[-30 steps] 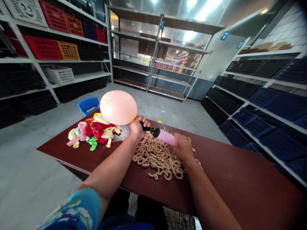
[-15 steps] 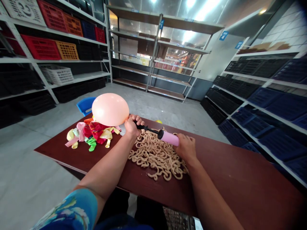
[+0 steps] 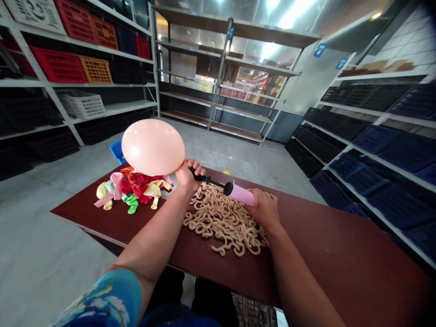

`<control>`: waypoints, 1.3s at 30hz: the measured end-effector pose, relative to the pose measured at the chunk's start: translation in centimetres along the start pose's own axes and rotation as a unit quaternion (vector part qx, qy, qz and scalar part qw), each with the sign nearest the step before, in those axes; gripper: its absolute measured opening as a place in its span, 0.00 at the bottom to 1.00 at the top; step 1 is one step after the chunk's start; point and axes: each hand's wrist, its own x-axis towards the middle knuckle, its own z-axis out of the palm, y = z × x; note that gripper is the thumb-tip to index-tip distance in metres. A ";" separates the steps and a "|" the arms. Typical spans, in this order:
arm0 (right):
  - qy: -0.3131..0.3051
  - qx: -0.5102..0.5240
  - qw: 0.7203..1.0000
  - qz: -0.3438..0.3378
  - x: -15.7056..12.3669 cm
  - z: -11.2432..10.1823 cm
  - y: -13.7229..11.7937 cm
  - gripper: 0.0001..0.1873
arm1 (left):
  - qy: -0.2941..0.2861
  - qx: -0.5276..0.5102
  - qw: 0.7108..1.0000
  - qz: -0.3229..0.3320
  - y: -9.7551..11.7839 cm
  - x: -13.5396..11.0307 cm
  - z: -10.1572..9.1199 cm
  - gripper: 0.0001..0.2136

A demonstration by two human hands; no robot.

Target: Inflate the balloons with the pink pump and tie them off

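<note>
A peach balloon [image 3: 153,146], partly blown up, sits on the black front end of a hand pump. My left hand [image 3: 188,175] is closed round that front end and the balloon's neck. My right hand [image 3: 265,210] grips the pump's pink barrel [image 3: 241,194], with the thin black rod [image 3: 211,182] drawn out between the hands. Under the pump lies a heap of tan curly pieces [image 3: 225,220] on the dark brown table [image 3: 340,268]. A pile of limp balloons [image 3: 131,188] in several colours lies left of my left hand.
A blue plastic chair [image 3: 116,150] stands behind the table, partly hidden by the balloon. Shelving with red, orange, white and black crates lines the left wall; dark blue crates fill the shelves on the right. Grey floor stretches beyond the table to metal racks at the back.
The balloon has grown larger and risen a little. The pump rod went from pushed in to drawn out as my hands moved apart.
</note>
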 end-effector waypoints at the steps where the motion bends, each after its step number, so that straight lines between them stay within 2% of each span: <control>1: 0.000 -0.004 1.000 0.009 0.0 0.0 0.5 0.15 | 0.005 -0.005 1.000 0.008 0.6 0.3 -0.2 0.08; 3: 0.002 -0.014 1.000 0.024 0.0 -0.1 1.3 0.13 | 0.007 -0.014 1.000 0.023 1.4 0.7 -0.6 0.08; 6: 0.013 -0.023 0.999 0.022 0.0 -0.2 1.4 0.11 | -0.001 -0.027 0.999 0.025 1.3 0.7 -0.8 0.08; 11: 0.022 -0.020 0.999 -0.021 -0.2 0.0 -0.4 0.14 | -0.006 -0.026 1.000 -0.010 -1.0 -0.5 -0.4 0.09; 15: 0.021 -0.012 0.999 -0.037 -0.4 0.1 -1.9 0.13 | -0.036 0.000 0.999 -0.023 -3.0 -1.4 -0.2 0.09; 18: 0.018 -0.004 0.999 -0.040 -0.4 -0.1 -2.5 0.14 | -0.052 0.007 0.998 -0.031 -3.6 -1.8 0.0 0.09; 22: 0.015 0.009 0.999 -0.032 -0.3 -0.3 -2.0 0.14 | -0.025 0.006 1.000 -0.015 -2.5 -1.2 0.2 0.08; 27: 0.016 -0.002 1.000 0.007 -0.1 -0.5 1.0 0.14 | 0.011 -0.014 1.000 0.011 0.2 0.2 -0.2 0.08; 30: 0.013 -0.023 0.999 0.028 -0.2 -0.5 2.2 0.11 | 0.020 -0.019 0.999 0.032 0.5 0.7 -0.8 0.07; 33: 0.007 -0.037 0.999 0.021 -0.4 -0.4 1.8 0.10 | 0.011 -0.019 1.000 0.021 -0.4 0.5 -1.0 0.08; 39: -0.004 -0.020 0.999 -0.028 -0.6 -0.2 -1.2 0.17 | -0.012 -0.018 0.999 -0.029 -3.7 -1.3 -0.7 0.09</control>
